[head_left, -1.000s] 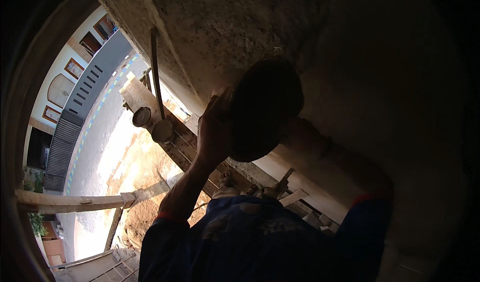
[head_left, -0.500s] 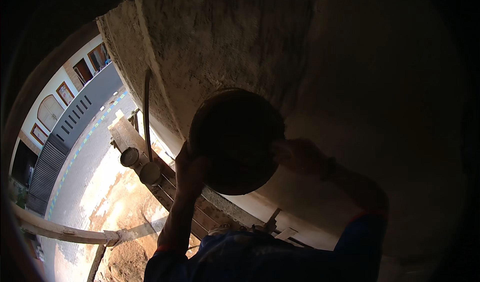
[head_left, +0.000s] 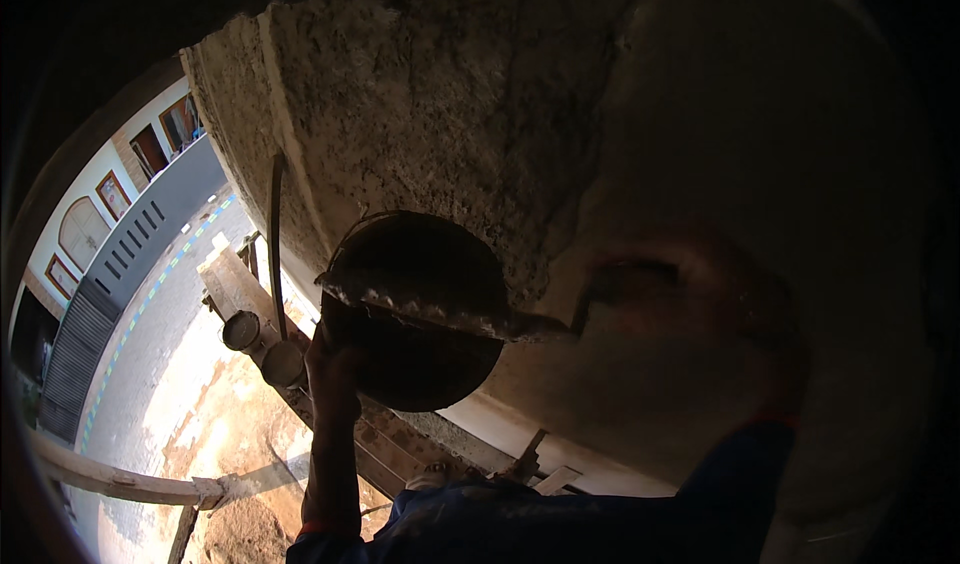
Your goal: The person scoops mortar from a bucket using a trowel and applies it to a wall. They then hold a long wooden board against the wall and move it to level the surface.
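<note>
A dark round bucket (head_left: 425, 379) is in front of me against the wall, its inside in deep shadow. My left hand (head_left: 332, 372) is closed on its lower left rim. To the right, my right hand (head_left: 690, 289), dim and a little blurred, is closed round the handle of a trowel (head_left: 440, 314). The blade crosses over the bucket's mouth, with a lumpy, pale edge that looks like wet mortar. How full the bucket is cannot be made out.
A rough plastered wall (head_left: 430, 104) rises ahead, smoother and darker at right. Scaffold planks (head_left: 385, 444) run below me, with two small pails (head_left: 284, 364) on them. A curved bar (head_left: 277, 244) leans nearby. A wooden rail (head_left: 120, 482) crosses at lower left, above sandy ground.
The trowel has come into sight over the bucket's mouth. My right hand has moved right, away from the rim. Bucket and left hand have shifted left and slightly down in the view.
</note>
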